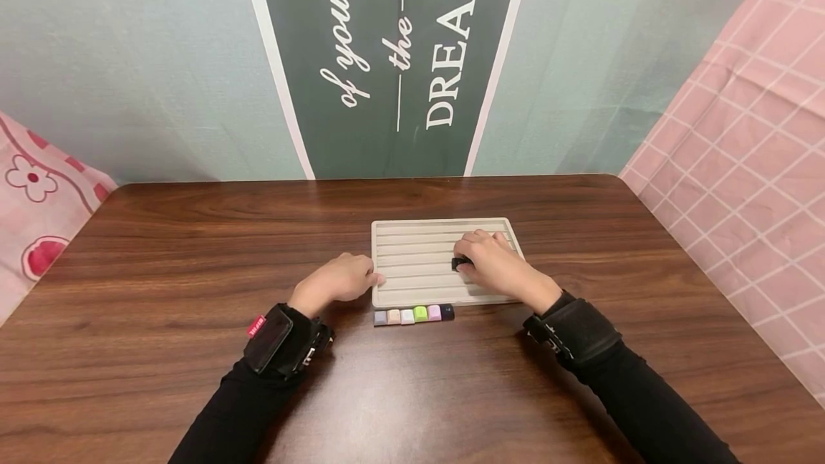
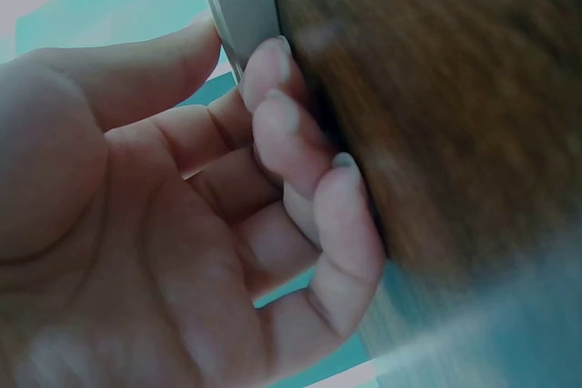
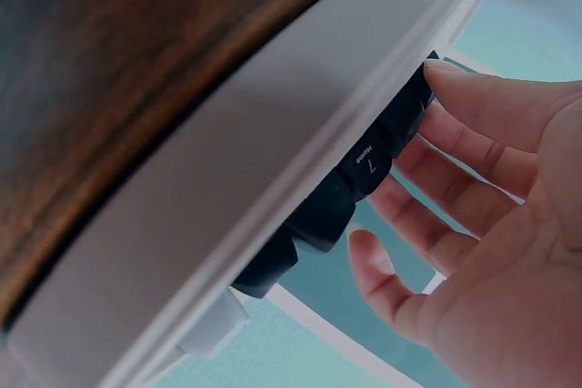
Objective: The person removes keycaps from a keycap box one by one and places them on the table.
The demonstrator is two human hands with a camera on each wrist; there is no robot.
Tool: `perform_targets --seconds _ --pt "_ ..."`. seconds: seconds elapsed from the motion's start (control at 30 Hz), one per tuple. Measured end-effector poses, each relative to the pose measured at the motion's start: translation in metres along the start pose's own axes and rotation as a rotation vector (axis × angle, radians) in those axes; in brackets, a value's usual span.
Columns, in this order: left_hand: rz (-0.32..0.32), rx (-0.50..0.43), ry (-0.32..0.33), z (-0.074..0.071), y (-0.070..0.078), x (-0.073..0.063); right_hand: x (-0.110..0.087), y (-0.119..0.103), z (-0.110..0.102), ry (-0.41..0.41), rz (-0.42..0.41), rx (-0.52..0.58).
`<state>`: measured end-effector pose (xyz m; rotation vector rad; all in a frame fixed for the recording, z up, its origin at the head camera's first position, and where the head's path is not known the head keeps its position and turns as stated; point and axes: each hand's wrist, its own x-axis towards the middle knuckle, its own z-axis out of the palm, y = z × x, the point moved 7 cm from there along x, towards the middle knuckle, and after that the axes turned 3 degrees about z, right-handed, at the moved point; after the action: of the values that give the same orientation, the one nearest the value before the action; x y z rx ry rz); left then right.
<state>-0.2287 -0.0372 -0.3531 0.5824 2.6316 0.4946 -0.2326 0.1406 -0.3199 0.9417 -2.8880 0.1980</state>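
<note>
A cream tray (image 1: 412, 281) with parallel ridges lies on the table. My left hand (image 1: 338, 278) grips its left edge, the thumb on the rim and the curled fingers against the outer side, as the left wrist view shows. Over the tray's right half, my right hand (image 1: 496, 263) pinches the end of a row of black keycaps (image 3: 368, 170), one marked "7 Home". In the head view most of this row is hidden by the hand, with only a black end (image 1: 459, 263) showing. A pale keycap (image 3: 214, 324) sits past the row in the right wrist view.
In front of the tray, a short row of keycaps (image 1: 420, 314) in grey, peach, white, green, pink and black lies on the brown wooden table (image 1: 193, 256). Behind the table hangs a printed backdrop (image 1: 399, 92). Pink cloth (image 1: 760, 134) hangs at the right.
</note>
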Motion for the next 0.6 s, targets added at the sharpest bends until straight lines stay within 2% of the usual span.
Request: perform_targets --seconds 0.6 --pt "-0.006 0.009 0.004 0.0026 -0.0012 0.0017 -0.0003 -0.0011 0.0005 -0.003 0.006 -0.022"
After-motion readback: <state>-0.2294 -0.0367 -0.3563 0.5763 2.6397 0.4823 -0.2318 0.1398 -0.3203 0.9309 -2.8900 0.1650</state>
